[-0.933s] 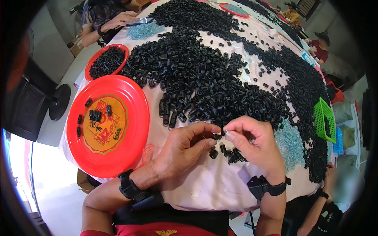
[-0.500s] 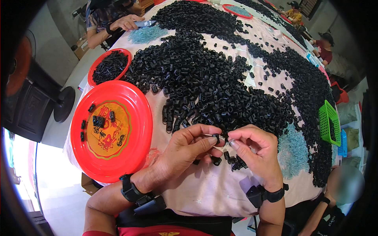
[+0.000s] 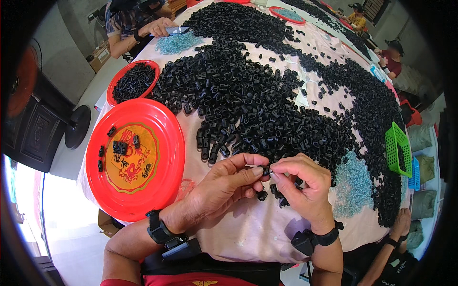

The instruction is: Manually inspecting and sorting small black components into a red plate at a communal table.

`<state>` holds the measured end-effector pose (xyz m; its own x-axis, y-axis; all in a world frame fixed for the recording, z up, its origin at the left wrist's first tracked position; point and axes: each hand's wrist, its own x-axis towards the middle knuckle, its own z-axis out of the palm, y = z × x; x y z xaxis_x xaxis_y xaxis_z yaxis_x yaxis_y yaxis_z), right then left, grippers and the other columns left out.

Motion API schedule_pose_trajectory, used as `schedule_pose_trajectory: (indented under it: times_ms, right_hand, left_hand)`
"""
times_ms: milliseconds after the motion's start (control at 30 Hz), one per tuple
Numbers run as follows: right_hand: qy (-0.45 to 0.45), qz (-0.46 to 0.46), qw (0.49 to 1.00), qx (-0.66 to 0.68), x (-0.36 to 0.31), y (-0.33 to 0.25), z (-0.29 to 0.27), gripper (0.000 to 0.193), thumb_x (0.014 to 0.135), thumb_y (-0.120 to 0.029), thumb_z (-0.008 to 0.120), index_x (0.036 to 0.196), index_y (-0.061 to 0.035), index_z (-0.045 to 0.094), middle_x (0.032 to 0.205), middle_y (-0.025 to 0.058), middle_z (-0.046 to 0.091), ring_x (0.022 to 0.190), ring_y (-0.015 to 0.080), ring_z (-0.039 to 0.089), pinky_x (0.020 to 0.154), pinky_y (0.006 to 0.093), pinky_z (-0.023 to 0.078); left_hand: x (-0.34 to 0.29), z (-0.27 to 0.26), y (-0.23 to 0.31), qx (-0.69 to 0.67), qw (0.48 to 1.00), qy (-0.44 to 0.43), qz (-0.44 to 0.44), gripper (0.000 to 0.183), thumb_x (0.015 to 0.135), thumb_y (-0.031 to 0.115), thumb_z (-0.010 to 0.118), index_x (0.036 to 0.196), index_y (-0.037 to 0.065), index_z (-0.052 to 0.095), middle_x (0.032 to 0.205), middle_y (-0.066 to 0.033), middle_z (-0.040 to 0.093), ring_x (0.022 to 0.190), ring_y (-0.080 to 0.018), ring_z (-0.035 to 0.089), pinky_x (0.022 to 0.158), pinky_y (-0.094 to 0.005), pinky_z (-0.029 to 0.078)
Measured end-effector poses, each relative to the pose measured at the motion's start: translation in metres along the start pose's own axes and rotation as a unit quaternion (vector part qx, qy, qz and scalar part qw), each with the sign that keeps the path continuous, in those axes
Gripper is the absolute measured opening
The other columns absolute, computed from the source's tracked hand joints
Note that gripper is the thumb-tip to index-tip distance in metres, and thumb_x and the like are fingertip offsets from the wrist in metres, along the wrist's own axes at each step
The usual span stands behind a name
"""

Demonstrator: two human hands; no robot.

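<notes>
Between the thumb and fingers of my left hand [image 3: 222,183] is a small black plastic piece [image 3: 266,170]. My right hand [image 3: 305,188] is pinched closed, its fingertips meeting that piece from the right; whatever is between them is hidden. Just below the hands, several loose black pieces [image 3: 262,195] lie on the pale cloth. A large heap of short black tube-like pieces [image 3: 229,95] spreads beyond my hands. To the left, a round red tray [image 3: 168,143] with a yellow printed centre carries several black pieces [image 3: 119,148].
A red bowl [image 3: 111,89] holds thin black parts. Heaps of tiny bluish clear pieces lie right [image 3: 355,186] and far left [image 3: 177,44]. Green [image 3: 398,148] and blue baskets stand at the right edge. A co-worker's hand [image 3: 162,26] holds a phone; another person's arm [image 3: 389,245] is lower right.
My right hand has moved left, bringing its fingertips to the black piece; the small shiny bit seen in them before is now hidden. At lower right, a person's head has left the view.
</notes>
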<state>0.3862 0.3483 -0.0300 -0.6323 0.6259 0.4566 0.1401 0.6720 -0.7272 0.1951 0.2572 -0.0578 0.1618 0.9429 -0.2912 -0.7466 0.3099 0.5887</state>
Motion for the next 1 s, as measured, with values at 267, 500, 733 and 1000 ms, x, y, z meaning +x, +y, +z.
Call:
schedule_pose_trajectory:
  times_ms: [267,500,733,1000]
  right_hand:
    - [0.004,-0.064,0.997,-0.047,0.002,0.002,0.000,0.026,0.081,0.008,0.077,0.104,-0.0045,0.077,0.096,0.0091,0.076,0.075,0.0176,0.068,0.059,0.0270,0.053]
    - [-0.012,0.033,0.999,-0.019,0.001,-0.006,-0.002,0.020,0.080,0.005,0.078,0.099,-0.0041,0.076,0.095,0.0078,0.075,0.074,0.0179,0.065,0.058,0.0274,0.050]
    - [-0.024,-0.023,0.998,-0.057,0.002,-0.003,-0.005,0.022,0.082,0.004,0.076,0.102,-0.0041,0.078,0.094,0.0095,0.074,0.078,0.0215,0.067,0.067,0.0308,0.053]
    - [-0.016,0.008,0.998,-0.060,0.000,0.007,-0.001,0.020,0.082,0.001,0.077,0.102,-0.0035,0.078,0.092,0.0100,0.073,0.081,0.0240,0.068,0.070,0.0334,0.054]
  left_hand:
    - [-0.001,-0.003,0.000,-0.028,0.999,-0.011,-0.040,0.026,0.108,0.013,0.059,0.131,0.001,0.060,0.114,-0.0104,0.070,0.090,-0.0120,0.068,0.073,-0.0227,0.053]
    - [-0.003,-0.002,0.002,-0.012,0.999,-0.017,-0.042,0.024,0.108,0.012,0.058,0.129,0.002,0.060,0.111,-0.0090,0.071,0.091,-0.0107,0.069,0.074,-0.0209,0.056]
    - [0.000,0.000,0.001,-0.012,0.999,-0.008,-0.048,0.025,0.107,0.014,0.060,0.129,0.002,0.061,0.113,-0.0096,0.070,0.089,-0.0125,0.069,0.071,-0.0226,0.054]
    - [0.001,-0.004,0.002,-0.093,0.995,0.036,-0.017,0.019,0.107,0.011,0.059,0.125,0.005,0.058,0.114,-0.0098,0.069,0.090,-0.0131,0.066,0.074,-0.0241,0.053]
